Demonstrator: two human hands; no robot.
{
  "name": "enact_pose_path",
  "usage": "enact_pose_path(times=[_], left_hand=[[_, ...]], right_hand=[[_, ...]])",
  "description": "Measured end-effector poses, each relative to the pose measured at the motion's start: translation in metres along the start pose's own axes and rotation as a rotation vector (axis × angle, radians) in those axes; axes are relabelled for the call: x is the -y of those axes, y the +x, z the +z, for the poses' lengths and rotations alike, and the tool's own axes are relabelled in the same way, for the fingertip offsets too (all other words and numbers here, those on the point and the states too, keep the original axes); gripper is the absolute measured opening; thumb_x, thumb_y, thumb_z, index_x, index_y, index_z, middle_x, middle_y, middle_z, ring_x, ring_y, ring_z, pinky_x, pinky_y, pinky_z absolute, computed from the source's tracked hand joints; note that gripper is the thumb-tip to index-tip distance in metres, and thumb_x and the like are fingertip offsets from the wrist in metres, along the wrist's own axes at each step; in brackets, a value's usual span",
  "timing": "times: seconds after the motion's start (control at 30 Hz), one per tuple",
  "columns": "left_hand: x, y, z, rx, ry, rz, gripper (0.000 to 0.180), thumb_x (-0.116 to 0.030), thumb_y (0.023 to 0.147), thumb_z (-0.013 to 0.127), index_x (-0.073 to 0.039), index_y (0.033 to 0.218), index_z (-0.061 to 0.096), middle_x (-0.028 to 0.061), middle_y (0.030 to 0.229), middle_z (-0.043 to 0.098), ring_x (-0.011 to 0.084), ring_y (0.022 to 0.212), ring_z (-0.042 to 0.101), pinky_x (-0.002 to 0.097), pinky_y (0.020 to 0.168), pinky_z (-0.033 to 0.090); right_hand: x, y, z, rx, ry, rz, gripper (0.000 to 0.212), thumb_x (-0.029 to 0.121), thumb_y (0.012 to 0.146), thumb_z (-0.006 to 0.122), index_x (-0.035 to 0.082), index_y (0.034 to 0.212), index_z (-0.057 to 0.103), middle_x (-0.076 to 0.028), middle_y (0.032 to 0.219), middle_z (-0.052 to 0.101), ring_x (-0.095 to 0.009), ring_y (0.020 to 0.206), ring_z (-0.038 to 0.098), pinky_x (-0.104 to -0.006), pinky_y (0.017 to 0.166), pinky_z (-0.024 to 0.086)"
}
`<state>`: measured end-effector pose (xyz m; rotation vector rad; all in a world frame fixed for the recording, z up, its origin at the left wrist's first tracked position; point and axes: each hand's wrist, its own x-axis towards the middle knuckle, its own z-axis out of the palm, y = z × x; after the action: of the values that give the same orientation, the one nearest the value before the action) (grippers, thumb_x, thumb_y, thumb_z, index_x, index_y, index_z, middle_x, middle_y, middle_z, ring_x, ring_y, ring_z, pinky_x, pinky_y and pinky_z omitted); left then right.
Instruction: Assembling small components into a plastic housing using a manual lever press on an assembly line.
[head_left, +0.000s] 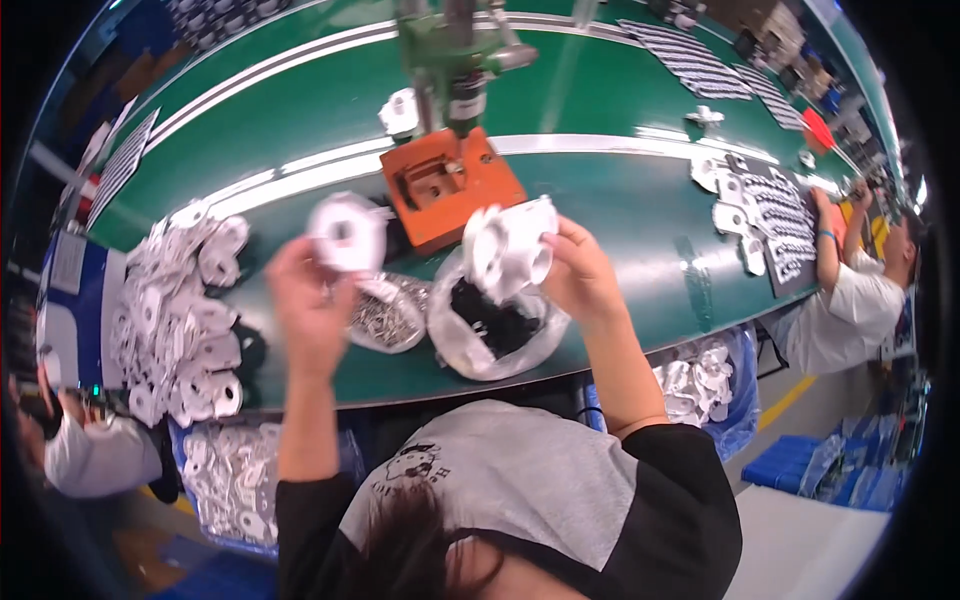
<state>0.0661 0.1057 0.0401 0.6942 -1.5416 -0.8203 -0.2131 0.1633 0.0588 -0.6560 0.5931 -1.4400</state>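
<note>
Between the fingers of my left hand (308,300) is a white plastic disc-shaped part (346,233) with a round hole, raised over the bench and slightly blurred. My right hand (582,272) grips a white moulded plastic housing (508,246) with round openings, held above a bag of small black parts (492,318). Just beyond both hands stands an orange fixture block (440,225) with a recess, under the green press (462,70). A clear bag of small metal screws (388,318) lies on the bench beside my left hand.
White parts are heaped (185,310) at the left. Blue bins of white parts (240,480) (705,380) sit below the bench edge. Another white part (400,112) lies behind the fixture. Two people (850,310) (100,450) work at either side, the right one near a tray of parts (780,225).
</note>
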Motion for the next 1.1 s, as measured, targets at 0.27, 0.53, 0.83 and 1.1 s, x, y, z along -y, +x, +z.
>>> enact_pose_path(times=[0.27,0.53,0.83,1.1], left_hand=[[-0.014,-0.026,0.051,0.108,-0.045,0.281,0.065,0.006,0.065,0.076,-0.003,0.119,0.041,0.0168,0.115,0.047,0.0252,0.101,0.054,0.0312,0.081,0.051],[-0.005,-0.032,0.067,0.083,0.157,0.341,0.064,0.001,0.071,0.075,-0.004,0.121,0.035,0.0171,0.113,0.049,0.0253,0.1,0.055,0.0339,0.081,0.049],[-0.002,-0.03,0.082,0.032,-0.153,0.029,0.058,0.001,0.079,0.067,-0.002,0.125,0.032,0.0154,0.123,0.041,0.022,0.105,0.054,0.032,0.086,0.047],[0.002,0.004,0.07,-0.001,-0.369,-0.435,0.031,-0.003,0.091,0.049,0.004,0.122,0.049,0.0103,0.111,0.057,0.013,0.097,0.057,0.0244,0.084,0.046]], right_hand=[[-0.06,0.005,0.04,0.155,0.375,0.241,0.037,0.02,0.091,0.052,0.002,0.123,0.048,-0.007,0.119,0.055,-0.018,0.11,0.053,-0.0358,0.097,0.039],[-0.07,0.007,0.03,0.046,0.439,0.196,0.035,0.019,0.093,0.049,0.002,0.123,0.046,-0.01,0.122,0.053,-0.021,0.112,0.051,-0.0385,0.099,0.038],[-0.084,0.003,0.03,-0.116,0.352,0.154,0.025,0.013,0.092,0.052,0.003,0.114,0.047,-0.01,0.109,0.059,-0.019,0.103,0.057,-0.038,0.093,0.042],[-0.086,0.004,0.026,-0.149,0.03,0.01,0.051,0.002,0.08,0.066,0.006,0.118,0.031,-0.011,0.098,0.059,-0.017,0.09,0.06,-0.028,0.078,0.048]])
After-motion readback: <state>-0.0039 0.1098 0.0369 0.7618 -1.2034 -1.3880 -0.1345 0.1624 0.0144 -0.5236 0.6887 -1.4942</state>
